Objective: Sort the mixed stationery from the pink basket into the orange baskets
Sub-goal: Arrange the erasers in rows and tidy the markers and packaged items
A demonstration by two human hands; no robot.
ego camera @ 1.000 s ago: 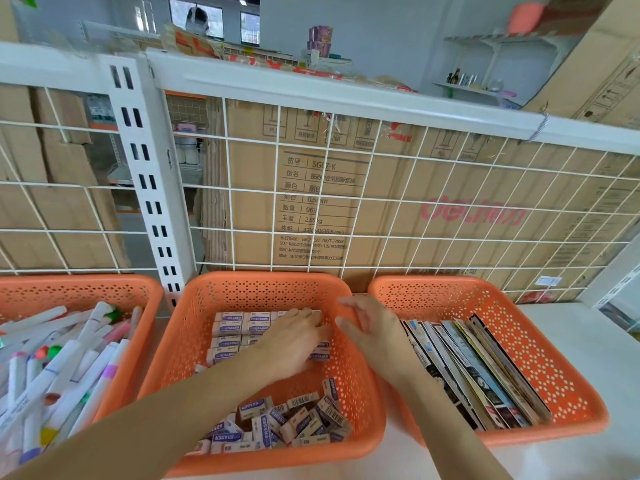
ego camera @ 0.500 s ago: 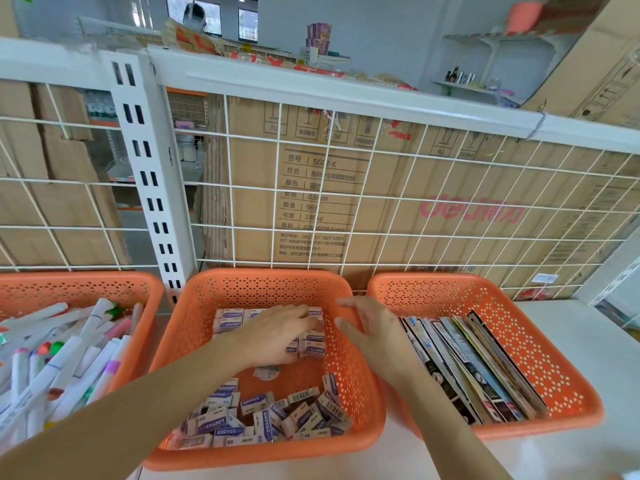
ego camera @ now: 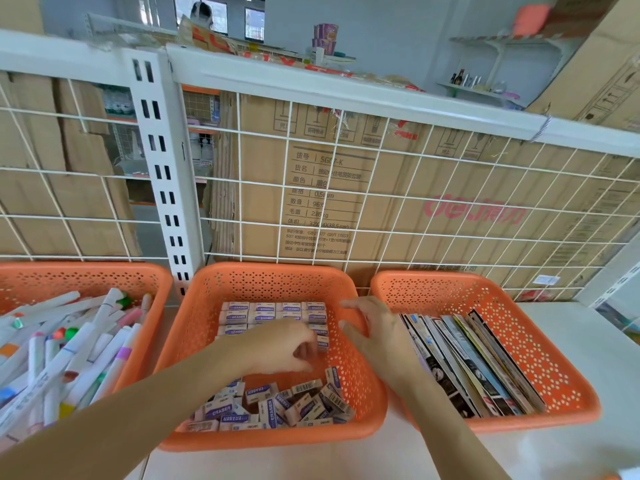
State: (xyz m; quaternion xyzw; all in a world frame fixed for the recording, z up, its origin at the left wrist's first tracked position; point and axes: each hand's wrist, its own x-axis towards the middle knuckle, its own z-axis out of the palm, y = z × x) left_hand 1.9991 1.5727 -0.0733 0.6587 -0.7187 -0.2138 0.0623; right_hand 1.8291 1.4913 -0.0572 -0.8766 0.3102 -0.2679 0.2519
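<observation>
One left hand (ego camera: 277, 348) among erasers (ego camera: 263, 311) in the middle orange basket (ego camera: 277, 275).

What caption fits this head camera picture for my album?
Left hand and right hand reach among erasers in the middle orange basket, between markers and booklets.

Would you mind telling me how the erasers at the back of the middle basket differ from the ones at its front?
The back erasers lie in tidy aligned rows, labels up; the front erasers are a loose jumble at all angles, some showing barcodes. The left hand is at the back erasers, not the front erasers. Both are the same purple-and-white wrapped kind in one orange basket.
</observation>
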